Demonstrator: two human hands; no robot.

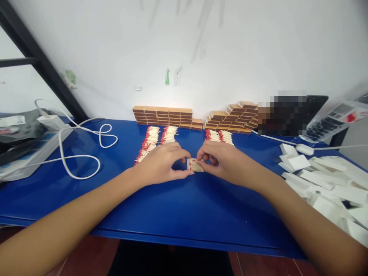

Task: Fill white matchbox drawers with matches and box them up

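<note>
A small white matchbox tray (189,165) with pale, red-tipped matches (196,167) in it rests on the blue table between my hands. My left hand (165,163) grips the tray's left end between thumb and index finger. At its right end my right hand (220,159) is pinched closed on matches, which the fingertips partly cover. Beyond my left hand lie two long rows of loose matches (150,141), red heads to the left. More loose matches (225,136) lie behind my right hand, which hides part of them.
Stacked brown-sided matchboxes (163,115) line the wall, with a second stepped stack (232,119) to the right. White empty trays (330,180) are heaped at the right. A white cable (61,153) loops across the left, and a dark device (313,111) leans behind.
</note>
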